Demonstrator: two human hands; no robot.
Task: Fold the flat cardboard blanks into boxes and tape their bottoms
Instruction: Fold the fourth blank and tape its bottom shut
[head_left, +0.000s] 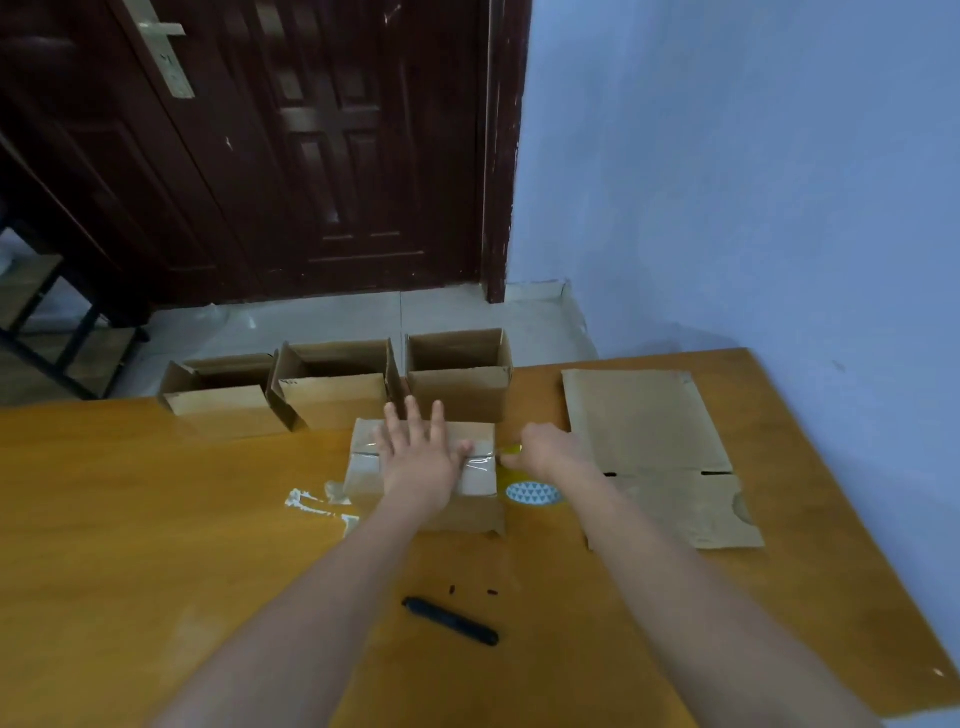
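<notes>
A small cardboard box (470, 512) lies bottom-up in the middle of the wooden table (156, 519). Clear tape (480, 465) runs across its closed flaps. My left hand (421, 457) presses flat on the box, fingers spread. My right hand (550, 449) is closed at the box's right edge, gripping the tape roll (532, 492), which is yellowish with a white-and-blue patterned core. A flat cardboard blank (654, 441) lies to the right of it.
Three folded boxes stand open-side-up along the table's far edge: one at the left (218, 395), one in the middle (332, 389), one at the right (460, 382). A black pen-shaped tool (449, 621) lies near me. White tape scraps (311, 504) lie left of the box. A dark door and blue wall stand beyond.
</notes>
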